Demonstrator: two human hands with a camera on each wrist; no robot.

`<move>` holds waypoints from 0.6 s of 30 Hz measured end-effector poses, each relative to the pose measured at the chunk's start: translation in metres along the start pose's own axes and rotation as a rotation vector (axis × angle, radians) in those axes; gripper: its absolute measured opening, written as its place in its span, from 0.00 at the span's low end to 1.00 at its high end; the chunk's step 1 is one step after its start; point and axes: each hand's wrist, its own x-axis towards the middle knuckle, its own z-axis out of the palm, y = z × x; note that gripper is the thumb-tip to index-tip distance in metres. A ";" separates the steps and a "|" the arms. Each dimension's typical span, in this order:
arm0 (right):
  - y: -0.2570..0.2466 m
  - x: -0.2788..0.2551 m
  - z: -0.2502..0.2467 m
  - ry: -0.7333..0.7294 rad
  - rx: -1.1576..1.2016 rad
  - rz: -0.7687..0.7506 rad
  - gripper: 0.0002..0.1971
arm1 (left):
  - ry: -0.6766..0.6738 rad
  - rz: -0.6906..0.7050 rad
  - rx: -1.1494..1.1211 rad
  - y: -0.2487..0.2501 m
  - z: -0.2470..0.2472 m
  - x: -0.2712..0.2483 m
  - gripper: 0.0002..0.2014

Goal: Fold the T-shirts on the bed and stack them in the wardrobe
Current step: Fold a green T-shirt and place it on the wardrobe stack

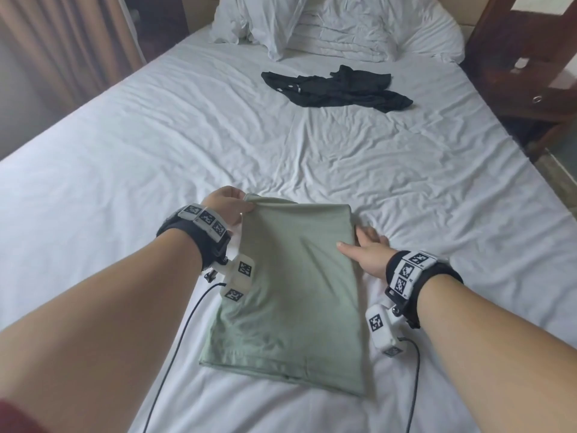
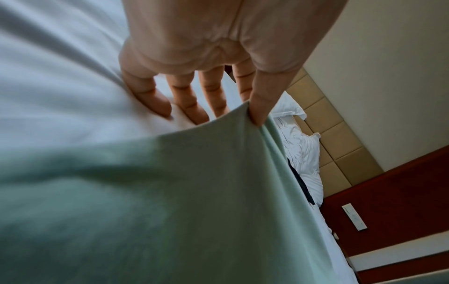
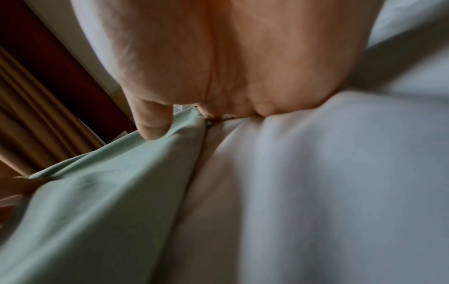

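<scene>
A sage-green T-shirt [image 1: 293, 292], folded lengthwise into a long strip, lies on the white bed sheet [image 1: 156, 151] close to me. My left hand [image 1: 246, 204] pinches its far left corner, thumb on top and fingers underneath, as the left wrist view shows at the green T-shirt [image 2: 170, 192] with my left hand [image 2: 243, 107]. My right hand [image 1: 356, 242] holds the right edge near the far end, thumb on the cloth and fingers tucked under; the right wrist view shows this hand [image 3: 184, 119] on the green T-shirt [image 3: 109, 192]. A crumpled black T-shirt [image 1: 340, 89] lies farther up the bed.
Pillows [image 1: 265, 23] and a bunched white duvet [image 1: 359, 32] sit at the head of the bed. A dark wooden nightstand [image 1: 530, 73] stands at the right, a tan curtain [image 1: 62, 42] at the left. Wrist camera cables [image 1: 175, 339] trail over the sheet.
</scene>
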 end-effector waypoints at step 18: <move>0.003 0.009 0.010 -0.018 0.026 0.009 0.42 | -0.010 0.052 0.113 0.022 0.011 0.027 0.12</move>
